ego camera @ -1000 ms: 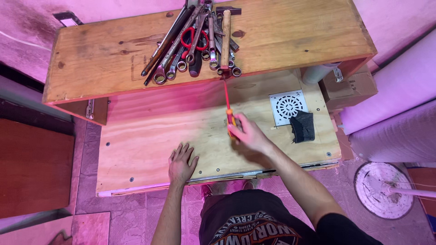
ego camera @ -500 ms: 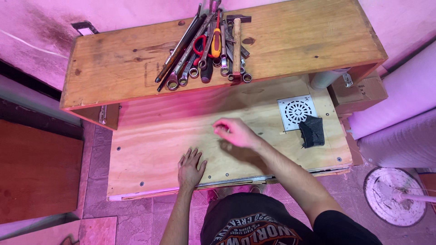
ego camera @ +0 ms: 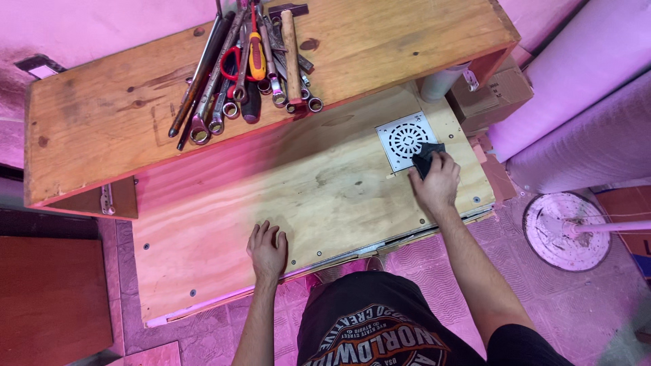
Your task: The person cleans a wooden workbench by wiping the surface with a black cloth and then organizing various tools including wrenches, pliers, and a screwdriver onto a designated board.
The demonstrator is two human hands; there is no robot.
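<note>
My right hand point(ego camera: 436, 181) rests on a black cloth-like object point(ego camera: 425, 155) that lies over the near corner of a square white drain grate point(ego camera: 403, 139) on the plywood worktop point(ego camera: 298, 196). The fingers curl around the black object. My left hand point(ego camera: 267, 251) lies flat on the plywood near its front edge, fingers spread, holding nothing. On the upper wooden shelf point(ego camera: 122, 115) lies a pile of tools: several wrenches point(ego camera: 215, 102), a yellow-handled screwdriver point(ego camera: 256, 59) and a wooden-handled hammer point(ego camera: 290, 41).
A cardboard box point(ego camera: 498, 95) and a grey tube point(ego camera: 441, 83) stand right of the bench. A round fan base point(ego camera: 564, 230) sits on the tiled floor at the right. Pink fabric rolls point(ego camera: 583, 115) lie at the far right. A brown panel point(ego camera: 51, 298) is at the lower left.
My right hand put the yellow-handled screwdriver on the shelf tool pile, then moved right to the black object by the grate. My left hand stayed flat on the plywood.
</note>
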